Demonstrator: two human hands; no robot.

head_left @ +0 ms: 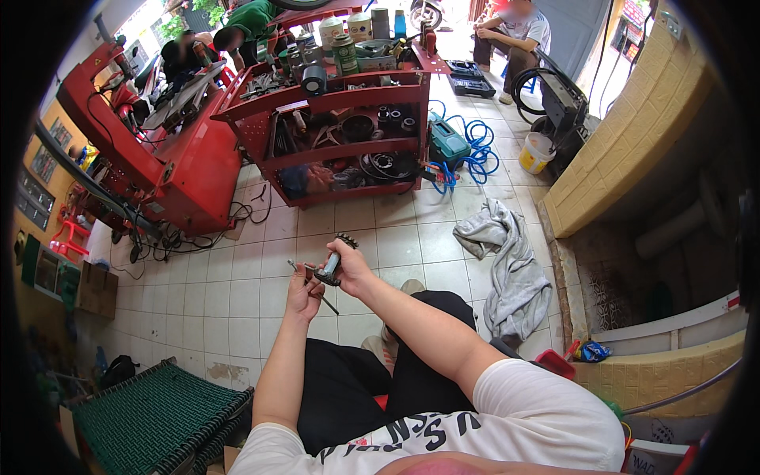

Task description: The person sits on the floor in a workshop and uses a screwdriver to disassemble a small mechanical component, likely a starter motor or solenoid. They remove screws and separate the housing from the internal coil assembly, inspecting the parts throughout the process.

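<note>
Both my hands are raised close together over the tiled floor, in front of my knees. My right hand grips a grey cylindrical part with a dark, ridged ring at its upper end and a dark piece at its lower end; its exact kind is not clear. Just below and to the left, my left hand has its fingers closed on a thin metal rod-shaped tool. One end of that rod sticks out to the lower right. A small silvery piece shows at the left fingertips, touching or very near the grey part.
Ahead stands a red tool cart loaded with cans and parts, beside a red machine. A grey cloth lies on the floor at right. Blue hose coils near a teal case. A green woven seat is at lower left. Other people sit or bend farther off.
</note>
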